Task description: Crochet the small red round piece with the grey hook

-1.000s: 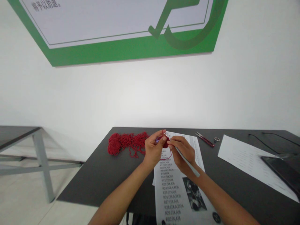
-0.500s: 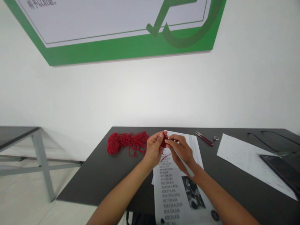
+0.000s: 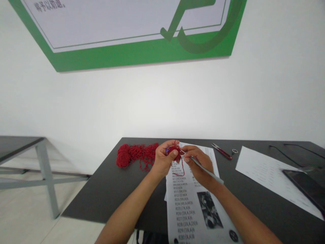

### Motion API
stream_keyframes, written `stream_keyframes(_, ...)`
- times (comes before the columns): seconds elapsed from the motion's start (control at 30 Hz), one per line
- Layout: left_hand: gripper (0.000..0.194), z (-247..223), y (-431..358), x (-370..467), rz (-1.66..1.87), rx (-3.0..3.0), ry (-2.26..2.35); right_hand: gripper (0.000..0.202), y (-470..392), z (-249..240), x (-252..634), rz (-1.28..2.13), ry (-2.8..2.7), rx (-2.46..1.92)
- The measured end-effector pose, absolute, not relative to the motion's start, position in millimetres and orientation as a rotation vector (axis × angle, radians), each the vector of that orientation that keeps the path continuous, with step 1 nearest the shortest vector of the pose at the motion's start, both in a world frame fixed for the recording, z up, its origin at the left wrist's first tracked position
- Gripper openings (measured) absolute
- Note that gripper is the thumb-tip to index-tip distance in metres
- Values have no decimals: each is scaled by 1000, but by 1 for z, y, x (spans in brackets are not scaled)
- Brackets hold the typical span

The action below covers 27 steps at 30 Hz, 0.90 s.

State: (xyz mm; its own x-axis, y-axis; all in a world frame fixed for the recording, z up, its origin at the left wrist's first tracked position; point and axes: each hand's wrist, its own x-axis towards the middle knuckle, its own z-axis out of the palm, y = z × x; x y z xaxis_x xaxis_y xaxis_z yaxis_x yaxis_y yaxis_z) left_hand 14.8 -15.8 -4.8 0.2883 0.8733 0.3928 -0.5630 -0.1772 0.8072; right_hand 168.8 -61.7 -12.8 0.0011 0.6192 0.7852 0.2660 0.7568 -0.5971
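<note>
HIDDEN: red piece (image 3: 175,148) partly behind left grip (image 3: 163,160), tip of grey hook (image 3: 211,174) hard to make out | CHANGE: purple bit (image 3: 167,150), unseen half a second earlier, shows at piece's 10 o'clock | GRIP: left pinches piece, at its 2 o'clock; right grip (image 3: 200,162) holds hook, piece toward 9 o'clock

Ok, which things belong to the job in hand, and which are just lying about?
Apparently in use:
red piece, left hand
grey-handled tool, right hand
red yarn
printed sheet under both hands

Probably lying about:
red-handled snips
small ring
paper at right
dark device
</note>
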Motion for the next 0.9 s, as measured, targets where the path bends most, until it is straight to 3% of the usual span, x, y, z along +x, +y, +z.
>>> stream_keyframes(0.57, 40, 0, -15, 10, 1300, 1052, 297, 11, -72, -11, 163, 410, -1501, -788)
stream_keyframes(0.9, 42, 5, -15, 8, 1274, 1062, 289, 19, -75, -10, 158, 814, -1286, -698)
